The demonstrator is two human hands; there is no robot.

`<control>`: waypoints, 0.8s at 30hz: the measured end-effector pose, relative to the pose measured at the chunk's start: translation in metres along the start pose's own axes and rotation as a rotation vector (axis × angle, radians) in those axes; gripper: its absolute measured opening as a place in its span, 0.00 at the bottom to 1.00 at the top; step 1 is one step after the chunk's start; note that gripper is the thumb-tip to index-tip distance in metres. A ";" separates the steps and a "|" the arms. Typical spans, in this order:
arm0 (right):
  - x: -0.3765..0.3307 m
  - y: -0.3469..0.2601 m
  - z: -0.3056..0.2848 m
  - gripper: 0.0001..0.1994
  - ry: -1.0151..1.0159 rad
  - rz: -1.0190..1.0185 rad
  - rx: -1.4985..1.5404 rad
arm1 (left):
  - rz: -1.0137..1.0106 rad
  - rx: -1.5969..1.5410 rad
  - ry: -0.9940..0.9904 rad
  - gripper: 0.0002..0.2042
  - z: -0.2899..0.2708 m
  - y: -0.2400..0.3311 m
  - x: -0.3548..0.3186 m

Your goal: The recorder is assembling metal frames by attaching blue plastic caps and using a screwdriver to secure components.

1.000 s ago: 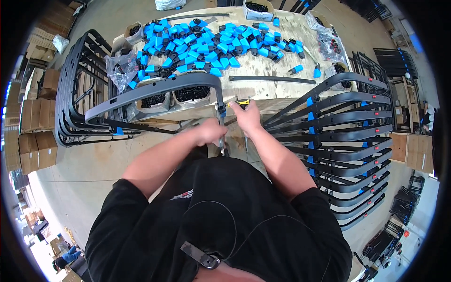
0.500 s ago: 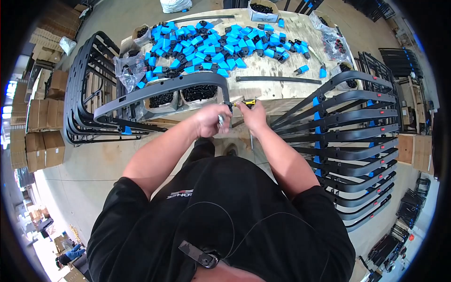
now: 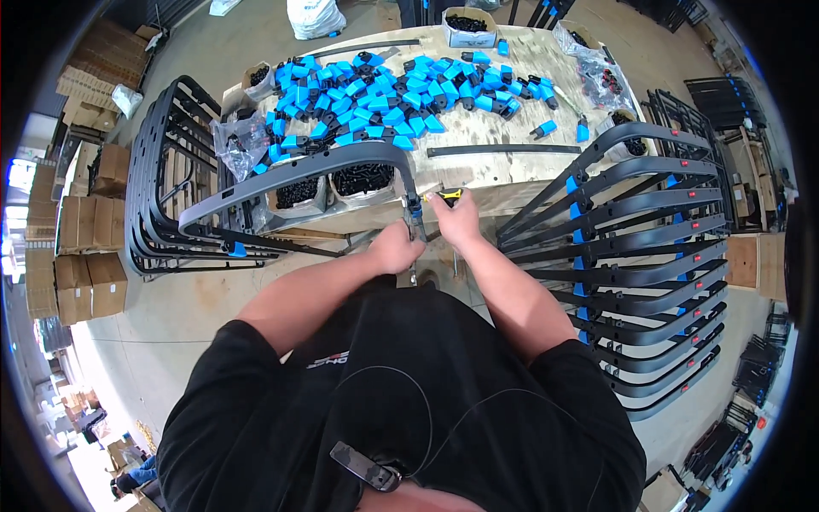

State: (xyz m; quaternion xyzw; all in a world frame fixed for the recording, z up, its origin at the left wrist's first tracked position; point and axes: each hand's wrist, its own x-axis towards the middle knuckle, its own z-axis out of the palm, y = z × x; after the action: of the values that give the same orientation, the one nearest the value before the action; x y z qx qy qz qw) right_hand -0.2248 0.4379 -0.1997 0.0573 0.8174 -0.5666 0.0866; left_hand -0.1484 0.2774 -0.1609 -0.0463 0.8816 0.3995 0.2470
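Observation:
My left hand (image 3: pixel 396 248) is closed around a silver metal hand tool, which looks like pliers (image 3: pixel 415 226). The tool's upper end meets a small blue piece (image 3: pixel 415 207) at the end of a curved black metal frame (image 3: pixel 294 167). To its right, my right hand (image 3: pixel 459 219) grips a yellow-and-black handled tool (image 3: pixel 450 195); its exact kind is partly hidden by the fingers. The curved frame rises in front of me, against the near edge of the wooden table (image 3: pixel 503 175).
Blue-and-black plastic pieces (image 3: pixel 367 98) lie heaped on the table, beside a flat black strip (image 3: pixel 503 149). Boxes of small black parts (image 3: pixel 363 177) stand along its near edge. Black frames are stacked at right (image 3: pixel 653 273) and left (image 3: pixel 158 188). Cardboard boxes (image 3: pixel 90 222) are piled farther left.
My left hand has come down slightly and now grips the silver tool upright against the frame's end. The right hand has lowered a little with its yellow-and-black tool.

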 end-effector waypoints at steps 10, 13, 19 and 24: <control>-0.005 -0.004 -0.012 0.30 -0.032 0.012 -0.013 | -0.255 -0.505 -0.173 0.15 -0.017 0.014 0.015; -0.001 0.003 -0.005 0.30 -0.041 -0.041 0.023 | -0.012 -0.020 0.107 0.20 0.022 -0.005 0.004; 0.001 0.002 -0.011 0.30 -0.047 -0.026 0.012 | -0.184 -0.044 -0.133 0.18 -0.013 0.030 0.004; 0.000 -0.003 -0.010 0.27 -0.073 -0.066 -0.007 | -0.205 -0.091 -0.186 0.20 -0.010 0.025 0.002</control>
State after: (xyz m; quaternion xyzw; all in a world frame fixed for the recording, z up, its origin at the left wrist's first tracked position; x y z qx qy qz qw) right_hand -0.2263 0.4462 -0.1934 0.0091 0.8171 -0.5681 0.0979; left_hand -0.1610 0.2870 -0.1394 -0.1100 0.8266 0.4142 0.3649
